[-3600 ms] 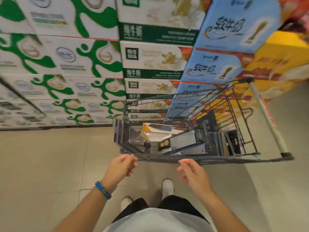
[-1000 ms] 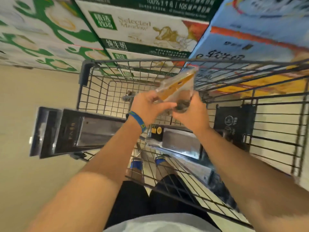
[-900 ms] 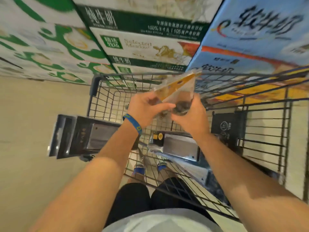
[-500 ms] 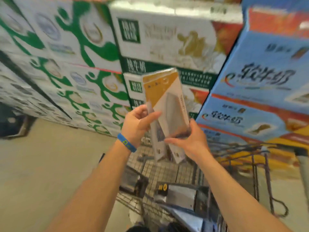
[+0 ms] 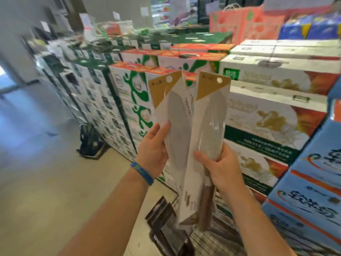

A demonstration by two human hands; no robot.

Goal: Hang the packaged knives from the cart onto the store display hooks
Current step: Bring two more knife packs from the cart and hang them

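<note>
Cart (image 5: 212,241) mostly cut off; hands grip blurry knife packs (image 5: 191,137).

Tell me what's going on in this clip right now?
A person stands in a store aisle beside stacked milk cartons, holding up two packaged knives. The left hand grips the left package and the right hand grips the right package, both upright with their hang holes at the top. The cart sits below with more dark packages in it. No display hooks are in view, so nothing is hung yet.
</note>
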